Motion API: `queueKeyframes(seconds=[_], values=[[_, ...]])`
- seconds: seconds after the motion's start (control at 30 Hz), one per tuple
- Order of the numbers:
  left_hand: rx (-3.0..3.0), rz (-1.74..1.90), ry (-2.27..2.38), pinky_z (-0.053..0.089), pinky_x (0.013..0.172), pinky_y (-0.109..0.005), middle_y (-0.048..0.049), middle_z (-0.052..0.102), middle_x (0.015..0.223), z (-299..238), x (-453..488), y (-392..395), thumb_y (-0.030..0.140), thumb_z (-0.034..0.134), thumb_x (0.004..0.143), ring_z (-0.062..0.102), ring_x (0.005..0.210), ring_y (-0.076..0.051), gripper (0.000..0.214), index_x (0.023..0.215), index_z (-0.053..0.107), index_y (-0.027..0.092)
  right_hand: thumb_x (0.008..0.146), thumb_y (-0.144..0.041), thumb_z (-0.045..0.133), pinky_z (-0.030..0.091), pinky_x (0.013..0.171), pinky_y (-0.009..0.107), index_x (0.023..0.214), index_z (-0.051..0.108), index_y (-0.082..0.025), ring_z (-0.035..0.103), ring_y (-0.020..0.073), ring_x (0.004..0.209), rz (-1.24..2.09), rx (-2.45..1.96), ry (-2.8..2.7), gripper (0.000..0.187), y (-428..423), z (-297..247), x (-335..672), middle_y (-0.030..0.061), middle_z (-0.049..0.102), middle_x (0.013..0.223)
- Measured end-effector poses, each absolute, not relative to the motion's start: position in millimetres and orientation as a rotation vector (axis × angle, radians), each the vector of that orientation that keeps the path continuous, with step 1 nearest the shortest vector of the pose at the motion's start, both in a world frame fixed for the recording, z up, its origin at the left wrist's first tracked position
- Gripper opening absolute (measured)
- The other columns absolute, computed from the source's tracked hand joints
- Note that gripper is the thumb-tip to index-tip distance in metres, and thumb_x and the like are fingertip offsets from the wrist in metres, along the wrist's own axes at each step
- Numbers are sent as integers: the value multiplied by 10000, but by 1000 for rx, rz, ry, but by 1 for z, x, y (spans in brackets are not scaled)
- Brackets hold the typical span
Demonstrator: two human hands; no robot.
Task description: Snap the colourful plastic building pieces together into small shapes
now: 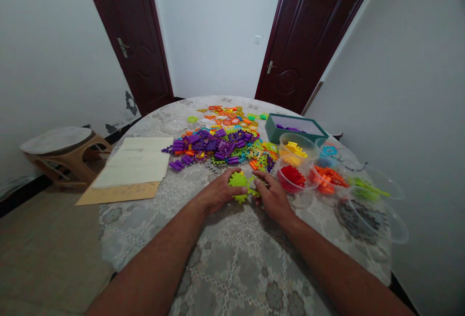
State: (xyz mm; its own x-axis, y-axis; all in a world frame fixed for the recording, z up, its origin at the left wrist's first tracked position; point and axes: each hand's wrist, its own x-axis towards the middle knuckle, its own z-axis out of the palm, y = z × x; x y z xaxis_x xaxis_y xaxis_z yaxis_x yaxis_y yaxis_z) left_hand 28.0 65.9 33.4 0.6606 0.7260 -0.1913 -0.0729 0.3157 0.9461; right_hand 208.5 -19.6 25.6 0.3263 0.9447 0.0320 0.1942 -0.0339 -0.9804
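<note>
My left hand is closed on a lime-green toothed gear piece, thumb across its face and fingers behind its far edge. From the other side, my right hand pinches a smaller lime-green piece that meets the gear's right edge. Whether the two are joined I cannot tell. Both hands are just above the tablecloth, in front of a heap of purple gear pieces mixed with other colours. Right of my right hand stands a clear tub of red pieces.
Clear tubs with yellow pieces, orange pieces, green pieces and dark grey pieces crowd the right side. Behind them is a green box. White paper over brown card lies left. A stool stands beyond.
</note>
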Motion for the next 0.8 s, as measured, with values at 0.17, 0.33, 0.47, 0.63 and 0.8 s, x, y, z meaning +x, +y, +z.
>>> queueKeyframes(seconds=[0.17,0.33,0.47,0.63,0.8], values=[[1322,588,741,498,754,-300,-83,702,1084,34,32,59,195,835,734,644,880,-193,701,1395,603,212,959,-498,616,606,546,307,1303,694,-210,694,172,677,799,-1505,-1195,456,-19,20,206,88,740,1129],[1408,586,751,477,729,-292,-73,694,1077,34,34,56,187,786,749,613,853,-183,685,1408,597,211,955,-494,614,603,557,328,1289,690,-206,702,188,645,801,-1539,-1180,448,-16,11,209,73,758,1050],[1437,553,744,498,800,-318,-84,698,1115,36,31,57,307,877,730,634,931,-216,813,1473,557,225,959,-478,599,608,642,350,1294,692,-193,717,203,685,756,-1582,-1183,449,-15,8,211,80,768,1042],[1485,616,700,501,846,-304,-65,699,1204,34,29,58,156,881,643,638,976,-214,878,1461,593,290,945,-447,596,586,821,371,1225,730,-197,710,250,955,590,-1596,-1248,399,-15,10,216,84,763,1120],[1525,639,712,491,800,-291,-70,710,1198,31,29,57,79,806,664,624,902,-190,869,1480,593,289,911,-409,607,565,788,359,1197,715,-201,689,243,926,623,-1594,-1238,370,-15,14,225,73,755,1072]])
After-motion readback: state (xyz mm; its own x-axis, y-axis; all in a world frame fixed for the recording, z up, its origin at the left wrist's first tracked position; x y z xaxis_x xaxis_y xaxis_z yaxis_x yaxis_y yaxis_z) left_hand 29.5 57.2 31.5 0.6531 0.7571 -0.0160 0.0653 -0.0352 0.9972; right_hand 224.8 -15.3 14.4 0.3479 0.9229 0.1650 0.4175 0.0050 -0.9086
